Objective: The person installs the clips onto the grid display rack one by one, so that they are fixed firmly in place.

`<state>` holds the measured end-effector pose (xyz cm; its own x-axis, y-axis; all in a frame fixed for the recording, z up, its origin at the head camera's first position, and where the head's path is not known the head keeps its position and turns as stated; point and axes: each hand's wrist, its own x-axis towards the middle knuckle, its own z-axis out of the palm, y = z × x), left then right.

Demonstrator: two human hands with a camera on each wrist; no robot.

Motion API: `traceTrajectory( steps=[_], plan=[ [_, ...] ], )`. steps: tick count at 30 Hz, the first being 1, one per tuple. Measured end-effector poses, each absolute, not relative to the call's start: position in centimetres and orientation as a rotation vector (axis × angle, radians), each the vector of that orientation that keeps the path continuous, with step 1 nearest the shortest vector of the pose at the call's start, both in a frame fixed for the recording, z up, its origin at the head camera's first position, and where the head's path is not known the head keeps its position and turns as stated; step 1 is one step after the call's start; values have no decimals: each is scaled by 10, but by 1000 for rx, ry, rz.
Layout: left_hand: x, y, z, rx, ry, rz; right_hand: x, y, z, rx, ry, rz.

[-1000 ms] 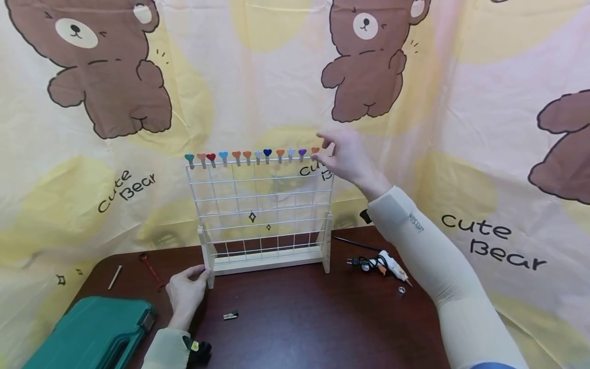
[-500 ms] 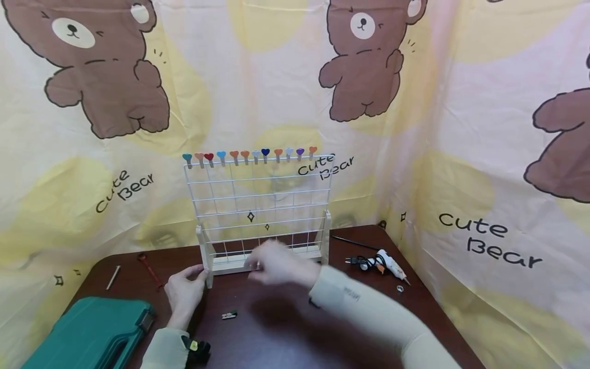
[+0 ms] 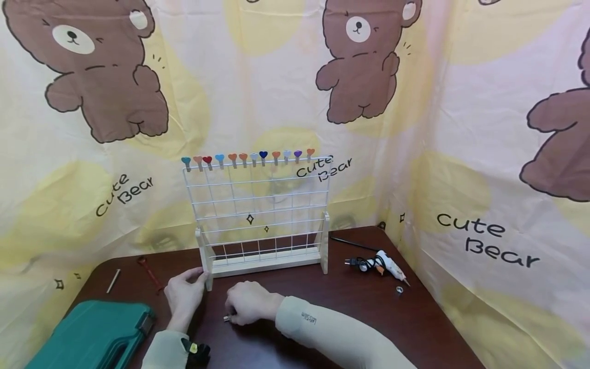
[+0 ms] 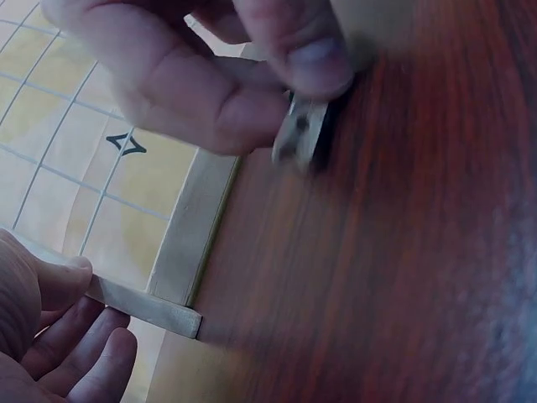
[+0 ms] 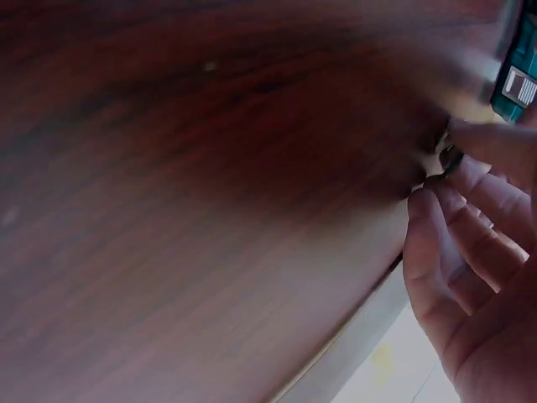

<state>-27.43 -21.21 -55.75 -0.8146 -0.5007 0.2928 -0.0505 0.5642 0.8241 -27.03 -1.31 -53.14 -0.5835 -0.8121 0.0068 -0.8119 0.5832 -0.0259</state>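
Observation:
My right hand is low over the table in front of the rack, pinching a small wooden clothespin between thumb and fingers. Only one end of the clothespin sticks out, and its dark side is partly hidden. My left hand grips the left wooden foot of the rack, thumb on one side and fingers on the other. The rack is a white wire grid on a pale wooden base. Along its top wire stands a row of heart clothespins in several colours, among them a dark blue heart clothespin.
A green plastic case lies at the front left. Behind it are a red tool and a white stick. On the right lie a white glue gun with its cord, a black rod and a small ring-shaped piece.
My right hand has left the orange heart clothespin at the rack's top right, come down and left, and taken hold of the clothespin on the table. My left hand stays on the foot.

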Motion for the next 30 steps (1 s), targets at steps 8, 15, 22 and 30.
traceTrajectory(
  steps=[8, 15, 22, 30],
  plan=[
    [-274, -212, -557, 469, -2309, -1195, -286, 27, -511, -1322, 2702, -547],
    [-274, -213, -558, 475, -2300, -1190, -301, 97, -448, -1394, 2685, -981],
    [-272, -216, -559, 467, -2282, -1180, -314, 162, -348, -1085, 2795, -1388],
    [-274, -216, -558, 444, -2294, -1195, -343, 211, -248, -1312, 3278, -1407]
  ],
)
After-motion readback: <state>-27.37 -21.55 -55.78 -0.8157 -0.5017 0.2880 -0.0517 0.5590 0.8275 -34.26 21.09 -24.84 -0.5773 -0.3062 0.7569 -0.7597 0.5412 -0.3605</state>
